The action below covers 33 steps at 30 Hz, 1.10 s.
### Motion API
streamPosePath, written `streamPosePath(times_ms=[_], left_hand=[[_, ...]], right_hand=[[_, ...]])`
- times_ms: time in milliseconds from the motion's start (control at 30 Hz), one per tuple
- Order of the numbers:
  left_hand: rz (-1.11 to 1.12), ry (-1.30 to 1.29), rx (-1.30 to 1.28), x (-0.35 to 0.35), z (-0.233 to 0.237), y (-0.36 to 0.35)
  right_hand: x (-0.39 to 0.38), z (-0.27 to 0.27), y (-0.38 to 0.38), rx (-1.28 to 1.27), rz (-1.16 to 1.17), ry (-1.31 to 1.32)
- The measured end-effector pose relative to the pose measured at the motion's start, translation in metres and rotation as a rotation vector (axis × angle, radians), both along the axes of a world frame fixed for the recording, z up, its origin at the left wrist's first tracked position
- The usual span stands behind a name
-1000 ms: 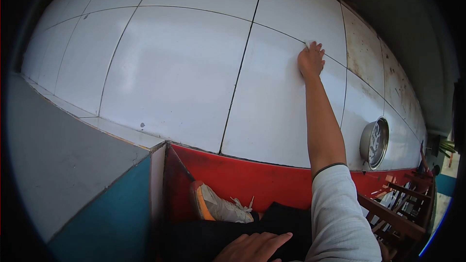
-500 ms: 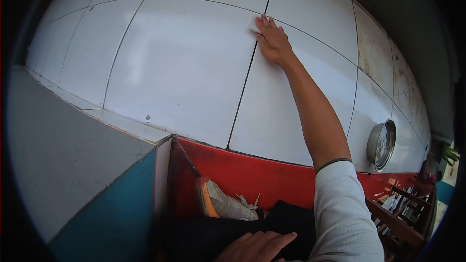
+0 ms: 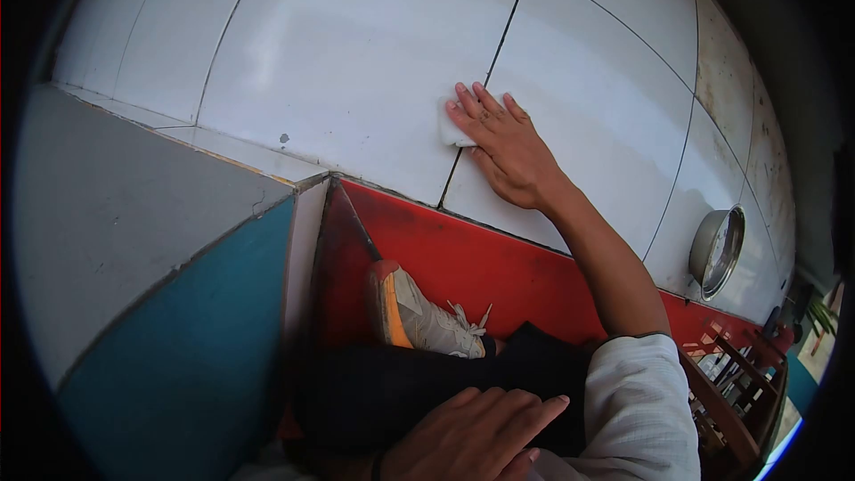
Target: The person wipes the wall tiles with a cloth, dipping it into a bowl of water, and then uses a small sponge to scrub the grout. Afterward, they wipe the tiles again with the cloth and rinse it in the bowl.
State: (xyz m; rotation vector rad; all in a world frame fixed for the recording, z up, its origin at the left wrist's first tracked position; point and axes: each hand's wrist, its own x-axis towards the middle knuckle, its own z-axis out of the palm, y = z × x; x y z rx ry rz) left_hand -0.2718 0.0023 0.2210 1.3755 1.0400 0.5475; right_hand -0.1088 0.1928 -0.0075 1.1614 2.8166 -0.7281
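My right hand (image 3: 509, 144) lies with fingers spread over a folded white cloth (image 3: 452, 127), pressing it against the white tiled surface (image 3: 347, 80). The cloth shows at the left of the fingers, beside a dark joint between two tiles; the rest is under the palm. Low in the view, my left hand (image 3: 476, 435) rests over my dark trousers, its fingers stretched out and nothing visible in it.
A round metal bowl (image 3: 718, 252) stands at the right on the tiles. Below their front edge is a red panel (image 3: 481, 254), with my shoe (image 3: 427, 316) before it. A grey and teal block (image 3: 178, 312) juts out at left; a wooden rack (image 3: 735, 392) is at lower right.
My right hand has drawn the cloth along the dark joint toward the tiles' front edge. The camera view has shifted too. My left hand stays low, with more of it showing.
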Motion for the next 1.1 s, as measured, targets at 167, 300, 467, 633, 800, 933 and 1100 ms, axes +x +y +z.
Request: streamPosePath(times_ms=[167, 300, 467, 633, 800, 933, 1100], left_hand=[[-0.009, -0.034, -0.034, -0.001, -0.008, 0.002], [-0.029, -0.029, -0.062, 0.001, -0.009, 0.009], [0.064, 0.001, -0.066, 0.004, -0.011, 0.007], [0.021, 0.011, -0.065, 0.005, -0.014, 0.006], [0.052, -0.041, -0.080, 0.003, -0.015, 0.005], [0.104, -0.066, -0.063, 0.004, -0.016, 0.003], [0.077, -0.029, -0.030, 0.006, -0.016, 0.001]], right_hand=[[0.006, 0.013, -0.034, -0.213, 0.276, 0.015], [0.009, 0.015, -0.034, -0.198, 0.379, 0.009], [0.016, 0.013, -0.031, -0.209, 0.419, 0.018], [0.039, 0.017, -0.039, -0.266, 0.387, -0.017], [0.092, 0.031, -0.048, -0.321, 0.155, 0.019], [0.100, 0.032, -0.043, -0.833, -0.668, 0.704], [0.049, 0.029, -0.002, -0.650, -0.650, 0.672]])
